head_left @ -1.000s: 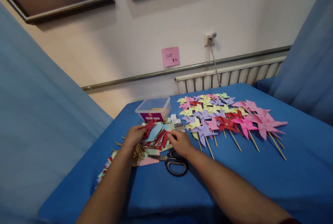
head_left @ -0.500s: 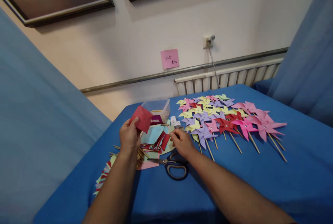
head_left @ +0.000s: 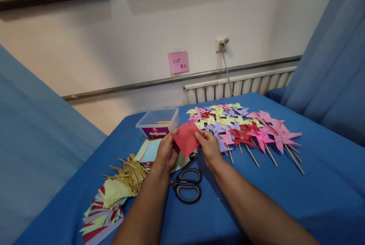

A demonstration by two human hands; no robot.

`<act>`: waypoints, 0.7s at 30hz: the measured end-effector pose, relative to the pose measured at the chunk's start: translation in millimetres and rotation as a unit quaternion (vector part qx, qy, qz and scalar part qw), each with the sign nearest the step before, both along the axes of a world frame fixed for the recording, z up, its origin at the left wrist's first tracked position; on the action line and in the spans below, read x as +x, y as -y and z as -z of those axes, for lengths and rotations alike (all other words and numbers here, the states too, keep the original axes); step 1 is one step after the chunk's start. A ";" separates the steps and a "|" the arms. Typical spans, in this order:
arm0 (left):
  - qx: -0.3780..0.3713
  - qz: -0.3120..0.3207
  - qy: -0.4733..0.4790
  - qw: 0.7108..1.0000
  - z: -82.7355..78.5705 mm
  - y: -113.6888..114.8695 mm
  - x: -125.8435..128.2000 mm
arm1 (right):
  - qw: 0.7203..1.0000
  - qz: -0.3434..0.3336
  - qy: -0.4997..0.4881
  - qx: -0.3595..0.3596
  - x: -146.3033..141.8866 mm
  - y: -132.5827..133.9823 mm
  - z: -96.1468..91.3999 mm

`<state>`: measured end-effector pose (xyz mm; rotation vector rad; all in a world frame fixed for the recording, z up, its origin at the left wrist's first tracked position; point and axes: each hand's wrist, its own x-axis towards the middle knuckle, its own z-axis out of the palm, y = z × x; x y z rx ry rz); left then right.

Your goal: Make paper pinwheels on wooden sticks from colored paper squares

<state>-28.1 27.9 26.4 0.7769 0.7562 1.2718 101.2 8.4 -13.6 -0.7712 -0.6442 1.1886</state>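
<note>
A red paper square (head_left: 186, 138) is held up between my two hands over the table. My left hand (head_left: 167, 152) grips its left edge, and my right hand (head_left: 209, 147) pinches its right corner. Below them lie black-handled scissors (head_left: 186, 186), their blades mostly hidden behind my left forearm. Behind my left hand is a stack of coloured paper (head_left: 148, 150), light blue and cream on top. To the right of my hands lie rows of finished paper pinwheels (head_left: 242, 136) on sticks, in pink, red, purple and yellow.
A clear plastic box (head_left: 159, 117) with a purple label stands at the back. At left are a heap of thin sticks (head_left: 129, 174) and a fan of coloured paper pieces (head_left: 104, 214). A blue cloth (head_left: 273, 195) covers the table; blue curtains (head_left: 322, 74) hang at both sides.
My left hand has brought the red paper right and lower, to the middle. My right hand has come up and now holds its right side. The camera view has shifted slightly.
</note>
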 end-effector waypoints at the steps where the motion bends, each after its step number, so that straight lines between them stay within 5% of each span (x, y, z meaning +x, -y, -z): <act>1: -0.003 0.011 0.023 1.000 2.2 1.1 -1.2 | 1.000 0.014 0.003 -0.005 -0.5 -1.6 1.4; 5: 0.019 0.069 0.025 0.997 7.5 9.8 -2.1 | 0.999 0.040 -0.002 -0.015 -1.3 -5.7 8.2; 11: 0.035 -0.048 -0.049 0.997 17.3 13.1 4.1 | 0.999 0.017 0.017 -0.022 -3.0 -2.7 17.0; 21: 0.035 -0.089 -0.056 0.994 18.6 11.6 3.2 | 0.998 0.052 0.036 -0.031 -0.1 3.2 14.0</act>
